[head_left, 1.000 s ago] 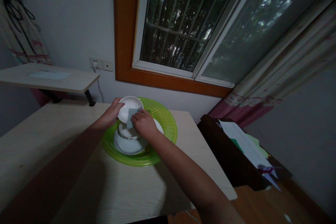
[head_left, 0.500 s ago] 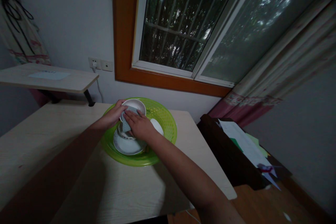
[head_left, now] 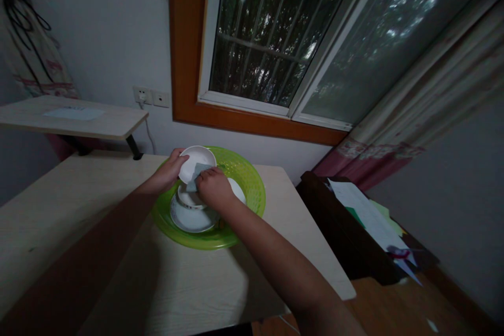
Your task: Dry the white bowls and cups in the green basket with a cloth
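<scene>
My left hand [head_left: 170, 169] grips the left rim of a white bowl [head_left: 197, 156], which is tilted with its inside facing me. A grey-blue cloth [head_left: 196, 181] is bunched in my right hand [head_left: 214, 186], against the lower right edge of that bowl. Below them, a second bowl [head_left: 188, 198] with a patterned rim sits on a white plate [head_left: 192, 220]. Another white dish [head_left: 237, 189] shows partly behind my right wrist. All these dishes are in or over a green plastic basin [head_left: 255, 194].
The basin stands on a pale wooden table [head_left: 189, 283]. A raised shelf [head_left: 118, 128] with a paper sheet is at the left. Beyond the table is a wall with sockets [head_left: 151, 97] and a barred window [head_left: 271, 37]. Papers [head_left: 366, 215] lie on dark furniture at the right.
My right hand has gone from lying flat on the cloth inside the bowl to a closed grip at its lower right edge. The bowl has shifted slightly left, showing more of its inside.
</scene>
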A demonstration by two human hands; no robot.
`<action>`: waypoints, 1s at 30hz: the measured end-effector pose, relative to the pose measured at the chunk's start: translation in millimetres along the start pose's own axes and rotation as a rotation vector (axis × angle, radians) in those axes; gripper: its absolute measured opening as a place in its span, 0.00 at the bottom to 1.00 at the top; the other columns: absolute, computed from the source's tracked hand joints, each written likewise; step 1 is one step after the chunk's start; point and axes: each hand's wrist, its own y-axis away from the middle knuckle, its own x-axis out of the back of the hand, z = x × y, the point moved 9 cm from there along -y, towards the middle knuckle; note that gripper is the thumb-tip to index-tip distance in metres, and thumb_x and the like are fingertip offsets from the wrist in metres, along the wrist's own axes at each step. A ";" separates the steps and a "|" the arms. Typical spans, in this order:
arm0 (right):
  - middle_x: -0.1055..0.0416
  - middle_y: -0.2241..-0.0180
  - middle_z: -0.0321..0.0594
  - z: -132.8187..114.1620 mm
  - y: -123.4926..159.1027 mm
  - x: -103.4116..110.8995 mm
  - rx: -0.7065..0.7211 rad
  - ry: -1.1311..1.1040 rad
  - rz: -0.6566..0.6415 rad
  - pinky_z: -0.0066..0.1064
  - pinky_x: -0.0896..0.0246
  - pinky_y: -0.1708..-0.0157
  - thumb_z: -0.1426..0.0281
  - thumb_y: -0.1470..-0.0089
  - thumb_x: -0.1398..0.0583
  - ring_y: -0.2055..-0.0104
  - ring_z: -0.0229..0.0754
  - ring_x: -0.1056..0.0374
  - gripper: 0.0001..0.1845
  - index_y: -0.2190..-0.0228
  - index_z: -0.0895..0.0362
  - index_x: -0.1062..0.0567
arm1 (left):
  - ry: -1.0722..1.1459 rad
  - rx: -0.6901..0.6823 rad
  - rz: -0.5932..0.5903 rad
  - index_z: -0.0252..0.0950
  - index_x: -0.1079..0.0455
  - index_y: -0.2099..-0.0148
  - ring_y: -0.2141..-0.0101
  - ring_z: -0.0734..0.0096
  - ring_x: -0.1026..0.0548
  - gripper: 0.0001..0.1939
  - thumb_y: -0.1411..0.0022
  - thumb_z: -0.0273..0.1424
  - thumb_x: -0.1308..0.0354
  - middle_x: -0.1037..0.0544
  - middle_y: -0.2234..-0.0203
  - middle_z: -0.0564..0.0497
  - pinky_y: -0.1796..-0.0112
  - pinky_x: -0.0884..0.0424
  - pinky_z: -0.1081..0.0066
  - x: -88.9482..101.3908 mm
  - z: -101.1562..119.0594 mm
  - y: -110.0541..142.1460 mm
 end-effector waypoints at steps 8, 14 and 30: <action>0.25 0.43 0.57 -11.7 5.6 4.3 0.175 -0.182 0.052 0.43 0.39 0.39 0.65 0.37 0.37 0.44 0.52 0.27 0.26 0.41 0.65 0.29 | 0.033 0.006 -0.030 0.39 0.33 0.49 0.70 0.67 0.29 0.20 0.42 0.39 0.39 0.27 0.68 0.53 0.71 0.36 0.72 -2.4 3.5 4.0; 0.42 0.29 0.58 -11.3 8.0 -2.3 0.160 -0.240 0.086 0.51 0.57 0.27 0.58 0.37 0.38 0.27 0.55 0.46 0.41 0.31 0.66 0.42 | 0.067 0.042 -0.113 0.40 0.32 0.51 0.67 0.65 0.26 0.17 0.41 0.38 0.37 0.25 0.66 0.52 0.69 0.32 0.71 -11.7 -1.5 5.4; 0.39 0.31 0.61 5.6 8.0 3.3 0.010 -0.147 0.152 0.52 0.54 0.28 0.45 0.39 0.38 0.31 0.61 0.40 0.46 0.35 0.68 0.34 | 0.058 0.035 -0.083 0.40 0.33 0.49 0.67 0.66 0.26 0.19 0.41 0.38 0.37 0.24 0.65 0.52 0.69 0.32 0.72 -7.9 -3.4 2.2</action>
